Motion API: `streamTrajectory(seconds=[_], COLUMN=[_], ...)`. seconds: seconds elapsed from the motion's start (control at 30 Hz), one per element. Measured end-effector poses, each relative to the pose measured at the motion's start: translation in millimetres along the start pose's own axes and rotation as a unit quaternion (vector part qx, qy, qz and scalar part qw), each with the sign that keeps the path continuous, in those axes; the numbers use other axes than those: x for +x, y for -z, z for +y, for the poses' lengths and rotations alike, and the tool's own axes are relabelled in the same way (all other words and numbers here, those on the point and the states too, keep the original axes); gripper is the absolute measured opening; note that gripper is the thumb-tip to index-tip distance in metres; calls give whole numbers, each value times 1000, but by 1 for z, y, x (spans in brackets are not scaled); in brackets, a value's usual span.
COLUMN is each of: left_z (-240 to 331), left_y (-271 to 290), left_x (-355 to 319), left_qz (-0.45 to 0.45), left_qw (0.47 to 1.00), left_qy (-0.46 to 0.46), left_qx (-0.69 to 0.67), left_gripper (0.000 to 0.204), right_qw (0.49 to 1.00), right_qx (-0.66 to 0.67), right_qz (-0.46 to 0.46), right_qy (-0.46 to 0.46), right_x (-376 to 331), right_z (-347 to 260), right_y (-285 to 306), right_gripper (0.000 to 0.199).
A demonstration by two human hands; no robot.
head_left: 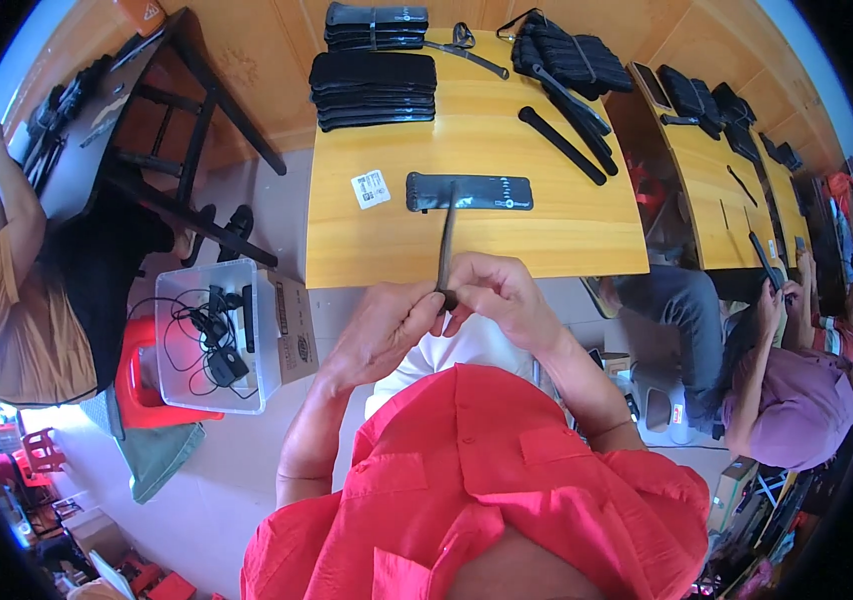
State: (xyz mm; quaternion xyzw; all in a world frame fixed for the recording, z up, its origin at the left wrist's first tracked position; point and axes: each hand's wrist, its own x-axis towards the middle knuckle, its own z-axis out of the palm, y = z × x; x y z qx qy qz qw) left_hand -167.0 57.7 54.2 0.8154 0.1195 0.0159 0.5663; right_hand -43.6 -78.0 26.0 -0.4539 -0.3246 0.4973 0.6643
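Observation:
Both of my hands are close together at the table's near edge, over my lap. A slim dark rod (pixel 446 245) with a thicker black end points away from me, held upright between them. My left hand (pixel 397 318) pinches it near the thick end. From the other side, the fingers of my right hand (pixel 503 296) close on the same end, partly hiding it. Beyond the rod tip, a flat dark pouch (pixel 497 193) lies crosswise on the wooden table (pixel 367 250). A white printed label (pixel 371 190) lies left of it.
Stacked black pouches (pixel 375 90) stand at the far left of the table. Long black rods (pixel 562 146) and a bundle of black sleeves (pixel 569 55) lie at the right. A clear bin of cables (pixel 209 340) stands left. Co-workers sit left and right, one in purple (pixel 797 405).

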Motion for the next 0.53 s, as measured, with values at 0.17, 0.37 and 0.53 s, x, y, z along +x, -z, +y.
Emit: streamTrajectory(seconds=[0.17,0.37,0.53], left_z=[-1,0,0], left_y=[-11,-18,-21], left_x=[0,0,-7], left_qz=[36,21,-40], left_qw=[995,988,979], left_qy=[52,29,32], left_qx=[-72,-150,-199], left_gripper=[30,32,33], right_qw=[977,890,923], right_qx=[-172,-379,-325], right_qz=[42,62,89], right_qy=[118,247,187], right_x=[-2,-2,-20], right_z=[-1,0,-7], right_y=[-2,-3,-12], right_gripper=[13,15,20])
